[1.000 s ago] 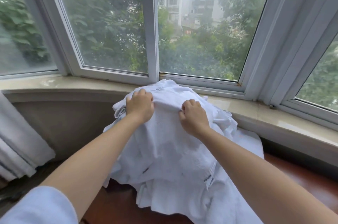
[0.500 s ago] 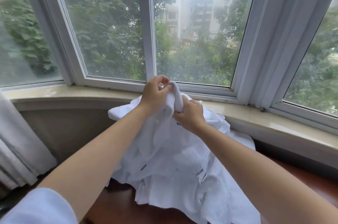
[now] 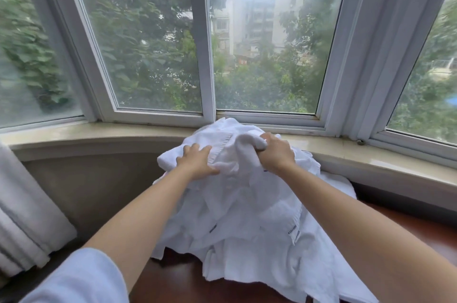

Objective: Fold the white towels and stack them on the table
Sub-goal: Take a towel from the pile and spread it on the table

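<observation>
Windows point(image 3: 158, 55) with white frames filled the far wall above a curved pale stone sill point(image 3: 99, 133). Heap of crumpled white terry towels point(image 3: 247, 216) sat on the dark reddish wooden table point(image 3: 178, 280), piled high against the table's far edge and touching the sill; loose ends trailed toward the near right edge. Grey curtain point(image 3: 27, 216) hung at left. Topmost white towel point(image 3: 235, 146) was raised off the heap's peak. Left hand point(image 3: 197, 161) lay on it, fingers spread, thumb pinching a fold. Right hand point(image 3: 277, 153) clenched a bunched corner. Judged: no folded stack visible; sorting only begun, all folding left.
</observation>
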Tool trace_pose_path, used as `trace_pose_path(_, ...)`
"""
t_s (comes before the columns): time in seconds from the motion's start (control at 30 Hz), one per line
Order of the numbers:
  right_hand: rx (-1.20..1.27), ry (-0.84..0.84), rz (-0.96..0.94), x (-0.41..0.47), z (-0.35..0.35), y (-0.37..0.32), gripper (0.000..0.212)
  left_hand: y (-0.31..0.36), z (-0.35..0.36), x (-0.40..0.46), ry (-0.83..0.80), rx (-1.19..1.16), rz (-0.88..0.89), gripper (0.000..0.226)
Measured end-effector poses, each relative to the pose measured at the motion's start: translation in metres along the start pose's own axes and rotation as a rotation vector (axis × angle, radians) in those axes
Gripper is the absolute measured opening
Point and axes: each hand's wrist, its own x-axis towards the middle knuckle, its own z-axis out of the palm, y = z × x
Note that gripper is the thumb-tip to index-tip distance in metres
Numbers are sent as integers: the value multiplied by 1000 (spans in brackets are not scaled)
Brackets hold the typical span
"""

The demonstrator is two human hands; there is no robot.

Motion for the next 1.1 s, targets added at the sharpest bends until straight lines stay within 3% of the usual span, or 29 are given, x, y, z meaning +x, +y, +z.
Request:
trace_pose_path(0.13, -89, -116, 110, 8, 9, -20, 65, -16, -4, 29, -36, -21, 130, 73)
trace_pose_path(0.23, -256, -265, 176, 13, 22, -32, 92, -29, -8, 44, -101, -46, 249, 93)
trace_pose_path(0.3, -242, -357, 257, 12, 30, -33, 100, -39, -8, 50, -159, -18, 300, 102)
trace_pose_path(0.37, -186, -383, 322, 8, 38, -35, 95, -46, -11, 57, -152, -30, 340, 77)
trace_pose_path(0.4, -167, -337, 332, 7, 41, -36, 84, -48, -14, 59, -126, -69, 357, 56)
trace_pose_path(0.43, -149, -260, 324, 6, 43, -38, 64, -48, -20, 60, -77, -117, 364, 30)
trace_pose_path(0.47, -148, -166, 293, 5, 44, -42, 38, -45, -28, 59, -12, -176, 367, 19)
trace_pose_path(0.5, -160, -77, 250, 4, 44, -46, 14, -42, -34, 60, 68, -240, 373, 28)
trace_pose_path(0.53, -169, -1, 193, 2, 44, -52, 6, -38, -41, 61, 141, -301, 379, 33)
trace_pose_path(0.6, -207, 149, 103, 0, 41, -61, 10, -29, -52, 62, 270, -413, 403, 24)
trace_pose_path(0.63, -238, 248, 71, -1, 38, -64, 9, -26, -56, 64, 282, -453, 417, 10)
trace_pose_path(0.67, -268, 346, 63, -3, 34, -66, 14, -24, -58, 67, 246, -464, 448, 9)
trace_pose_path(0.77, -269, 617, 63, -14, 17, -61, 28, -22, -49, 69, -144, -319, 532, 74)
trace_pose_path(0.83, -263, 748, 20, -27, 5, -52, 31, -17, -36, 65, -275, -183, 593, 79)
trace_pose_path(0.97, -336, 827, 36, -50, -1, -33, 34, 6, -21, 58, -16, -237, 577, 14)
trace_pose_path(1.1, -257, 800, 229, -62, -11, -21, 32, 35, -34, 51, 308, -533, 588, 8)
